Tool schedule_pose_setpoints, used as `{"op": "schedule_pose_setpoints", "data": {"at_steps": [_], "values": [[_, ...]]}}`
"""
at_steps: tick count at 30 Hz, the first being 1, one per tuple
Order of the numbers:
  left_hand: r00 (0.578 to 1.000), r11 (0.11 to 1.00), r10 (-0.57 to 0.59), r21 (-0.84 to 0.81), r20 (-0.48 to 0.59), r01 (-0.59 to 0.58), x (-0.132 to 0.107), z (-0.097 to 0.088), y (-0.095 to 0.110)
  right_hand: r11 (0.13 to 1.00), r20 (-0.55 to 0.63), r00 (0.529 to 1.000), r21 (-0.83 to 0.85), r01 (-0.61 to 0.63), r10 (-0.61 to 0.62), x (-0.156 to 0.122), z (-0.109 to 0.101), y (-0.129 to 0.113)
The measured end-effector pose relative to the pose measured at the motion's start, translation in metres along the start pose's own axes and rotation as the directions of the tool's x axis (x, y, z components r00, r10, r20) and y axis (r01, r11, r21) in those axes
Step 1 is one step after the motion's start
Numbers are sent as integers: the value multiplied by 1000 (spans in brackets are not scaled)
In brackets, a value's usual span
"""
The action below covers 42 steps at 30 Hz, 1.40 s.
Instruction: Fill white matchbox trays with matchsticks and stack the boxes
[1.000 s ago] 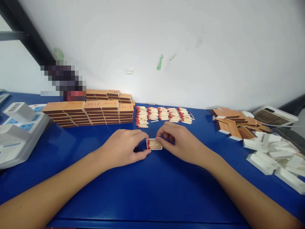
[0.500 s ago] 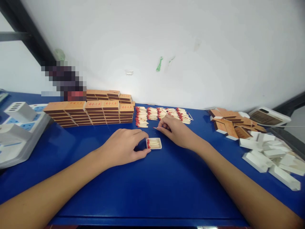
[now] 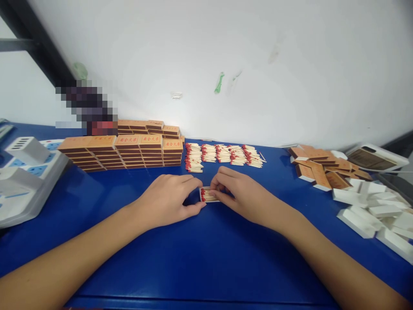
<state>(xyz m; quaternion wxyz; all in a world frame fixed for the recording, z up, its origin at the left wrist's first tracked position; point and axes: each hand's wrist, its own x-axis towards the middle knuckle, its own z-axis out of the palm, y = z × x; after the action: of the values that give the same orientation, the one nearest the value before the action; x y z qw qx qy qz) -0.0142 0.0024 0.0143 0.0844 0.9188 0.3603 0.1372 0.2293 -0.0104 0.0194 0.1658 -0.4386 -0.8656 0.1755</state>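
My left hand (image 3: 169, 198) grips the left end of a small white matchbox tray (image 3: 211, 201) between thumb and forefinger, the tray lying flat on the blue table. Inside it, red-headed matches (image 3: 204, 194) lie side by side with their heads to the left. Over the tray's right part is my right hand (image 3: 243, 191), thumb and fingers pinched together on a match at the matches' level; that match is hard to pick out from the others. The right end of the tray is hidden by this hand. Loose piles of matches (image 3: 193, 157) lie just behind, against the wall side.
Stacked orange matchboxes (image 3: 138, 150) stand at the back left, beside a white power strip (image 3: 48, 172) with plugs. To the right are heaped matchbox sleeves (image 3: 319, 172) and white trays (image 3: 361, 219). A white wall (image 3: 206, 51) bounds the table behind.
My right hand has come from in front of the match piles toward me, bringing a match down to the tray. My left hand keeps its hold. The view has shifted slightly.
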Motion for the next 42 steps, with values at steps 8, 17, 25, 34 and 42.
{"op": "schedule_pose_setpoints", "data": {"at_steps": [8, 17, 25, 34, 42], "values": [[1000, 1000, -10, -17, 5, 10, 0, -1, -1, 999, -171, 985, 49, -1, 10, 16, -8, 8], [999, 998, -40, -38, 31, 42, 2, -3, 0, 975, -87, 972, -19, -219, 217, 102, -15, 10], [1000, 1000, -10, 2, 25, 10, 1, 0, -1, 973, -26, 976, -74, -217, 216, 116, -2, 9], [1000, 1000, -21, -12, 16, 21, 1, -1, -1, 977, -165, 963, 73, -202, 211, 82, -28, 17], [998, 998, -55, -33, 16, 56, 2, -3, -1, 921, -217, 957, 376, -102, 195, 15, -20, 10]]}}
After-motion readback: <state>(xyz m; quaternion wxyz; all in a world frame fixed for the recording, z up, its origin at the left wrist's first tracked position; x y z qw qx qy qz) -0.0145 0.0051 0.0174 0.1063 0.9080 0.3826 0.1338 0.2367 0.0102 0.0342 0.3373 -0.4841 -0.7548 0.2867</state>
